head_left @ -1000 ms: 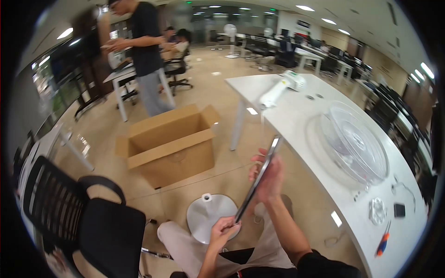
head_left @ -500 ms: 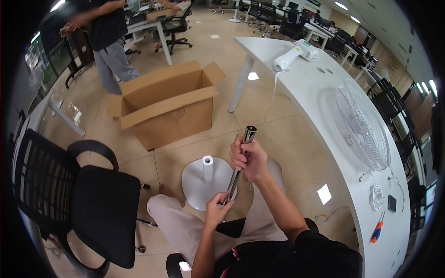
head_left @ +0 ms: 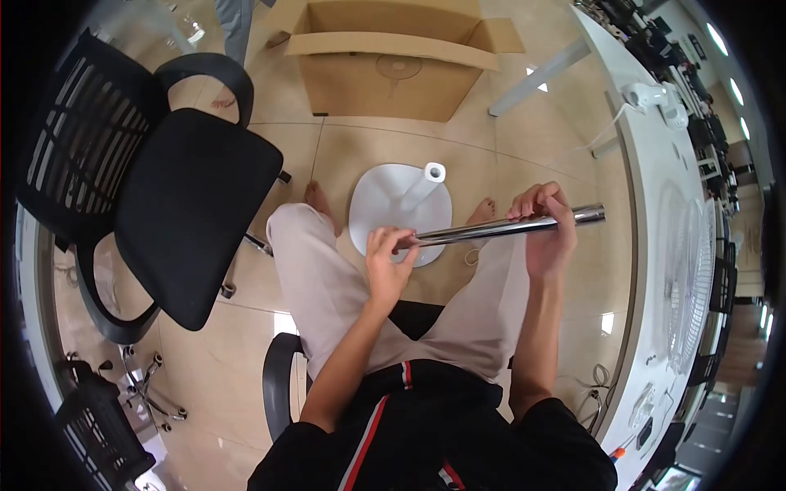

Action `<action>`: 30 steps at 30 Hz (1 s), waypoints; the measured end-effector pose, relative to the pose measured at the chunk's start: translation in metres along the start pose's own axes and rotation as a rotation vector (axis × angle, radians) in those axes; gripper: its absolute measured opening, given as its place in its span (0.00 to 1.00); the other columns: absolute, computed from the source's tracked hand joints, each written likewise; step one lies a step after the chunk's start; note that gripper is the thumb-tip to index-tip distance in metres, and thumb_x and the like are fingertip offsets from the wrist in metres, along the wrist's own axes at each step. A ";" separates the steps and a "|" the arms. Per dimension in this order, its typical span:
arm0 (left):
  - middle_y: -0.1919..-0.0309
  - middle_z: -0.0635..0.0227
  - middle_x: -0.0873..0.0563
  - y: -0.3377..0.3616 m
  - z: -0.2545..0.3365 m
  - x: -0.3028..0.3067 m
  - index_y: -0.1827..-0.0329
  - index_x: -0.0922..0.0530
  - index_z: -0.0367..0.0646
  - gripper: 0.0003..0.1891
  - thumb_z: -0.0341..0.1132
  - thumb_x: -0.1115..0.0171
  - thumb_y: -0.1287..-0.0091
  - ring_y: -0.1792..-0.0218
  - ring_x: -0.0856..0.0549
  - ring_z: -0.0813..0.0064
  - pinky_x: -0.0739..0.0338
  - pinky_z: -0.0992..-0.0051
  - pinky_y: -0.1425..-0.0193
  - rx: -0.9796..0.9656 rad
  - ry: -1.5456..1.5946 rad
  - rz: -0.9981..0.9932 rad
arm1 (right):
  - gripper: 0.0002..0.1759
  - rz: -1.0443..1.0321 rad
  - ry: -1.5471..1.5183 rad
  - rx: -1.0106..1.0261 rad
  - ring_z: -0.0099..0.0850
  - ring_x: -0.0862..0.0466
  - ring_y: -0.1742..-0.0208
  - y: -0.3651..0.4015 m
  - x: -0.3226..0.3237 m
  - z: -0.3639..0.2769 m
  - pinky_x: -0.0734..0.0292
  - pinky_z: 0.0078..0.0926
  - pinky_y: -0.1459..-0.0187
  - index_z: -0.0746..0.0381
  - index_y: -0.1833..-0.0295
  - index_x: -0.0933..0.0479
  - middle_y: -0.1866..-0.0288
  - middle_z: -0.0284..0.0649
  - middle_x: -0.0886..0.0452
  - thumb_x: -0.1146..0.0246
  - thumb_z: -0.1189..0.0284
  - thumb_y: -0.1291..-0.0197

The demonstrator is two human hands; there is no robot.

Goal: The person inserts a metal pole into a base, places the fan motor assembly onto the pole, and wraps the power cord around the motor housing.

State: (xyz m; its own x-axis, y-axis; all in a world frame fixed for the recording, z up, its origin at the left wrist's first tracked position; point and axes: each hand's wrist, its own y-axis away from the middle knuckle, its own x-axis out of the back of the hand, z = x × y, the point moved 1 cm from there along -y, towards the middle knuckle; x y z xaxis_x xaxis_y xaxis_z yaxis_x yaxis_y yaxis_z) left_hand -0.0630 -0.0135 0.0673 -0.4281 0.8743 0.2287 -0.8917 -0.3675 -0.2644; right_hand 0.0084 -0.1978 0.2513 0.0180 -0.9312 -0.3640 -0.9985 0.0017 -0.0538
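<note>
A shiny metal tube lies nearly level across my lap, its right end slightly higher. My right hand is wrapped round it near the right end, which sticks out past the fingers. At the left end, the fingers of my left hand pinch the tube. Beyond the tube, on the floor between my feet, is a round white base with a short white upright post, open at its top. The tube does not touch the post.
An open cardboard box stands ahead. To the left is a black office chair. Along the right runs a white table with a white fan part, clear fan grilles and an orange-handled screwdriver. Another person's leg shows at the top.
The tube has turned from steeply upright to nearly level, with my right hand now out to the right. Both hands still hold it. The view has tilted down.
</note>
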 end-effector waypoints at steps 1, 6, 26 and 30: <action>0.59 0.66 0.17 -0.003 -0.001 0.003 0.53 0.19 0.42 0.20 0.20 0.24 0.48 0.60 0.16 0.69 0.21 0.76 0.62 0.019 0.006 0.067 | 0.14 -0.053 0.081 -0.070 0.32 0.21 0.57 0.000 0.015 0.005 0.25 0.34 0.47 0.61 0.57 0.29 0.63 0.41 0.24 0.45 0.60 0.33; 0.52 0.64 0.19 -0.011 -0.007 0.014 0.46 0.24 0.41 0.25 0.18 0.27 0.47 0.58 0.19 0.70 0.21 0.74 0.63 0.052 -0.007 0.293 | 0.21 0.040 0.433 -0.358 0.31 0.16 0.60 0.014 0.054 0.024 0.19 0.34 0.55 0.65 0.50 0.23 0.65 0.42 0.18 0.45 0.56 0.31; 0.46 0.57 0.14 -0.043 0.015 0.029 0.36 0.27 0.37 0.19 0.38 0.38 0.24 0.41 0.14 0.58 0.16 0.65 0.40 0.712 0.982 -0.214 | 0.29 -0.017 -0.168 -0.590 0.30 0.13 0.64 0.064 0.078 0.110 0.18 0.26 0.62 0.66 0.33 0.29 0.64 0.41 0.16 0.43 0.55 0.27; 0.46 0.54 0.15 -0.091 0.083 0.052 0.40 0.24 0.31 0.17 0.33 0.36 0.26 0.45 0.13 0.61 0.11 0.65 0.46 0.387 0.694 -0.051 | 0.30 0.026 -0.186 -0.591 0.30 0.14 0.64 0.037 0.104 0.119 0.18 0.27 0.62 0.65 0.32 0.30 0.61 0.41 0.16 0.42 0.53 0.28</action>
State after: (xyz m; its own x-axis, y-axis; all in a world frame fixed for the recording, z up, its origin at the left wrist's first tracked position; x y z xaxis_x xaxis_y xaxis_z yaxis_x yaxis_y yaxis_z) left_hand -0.0164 0.0395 0.1809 -0.3097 0.8441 -0.4377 -0.9500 -0.2946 0.1040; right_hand -0.0210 -0.2510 0.1011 -0.0518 -0.8541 -0.5175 -0.8570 -0.2280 0.4622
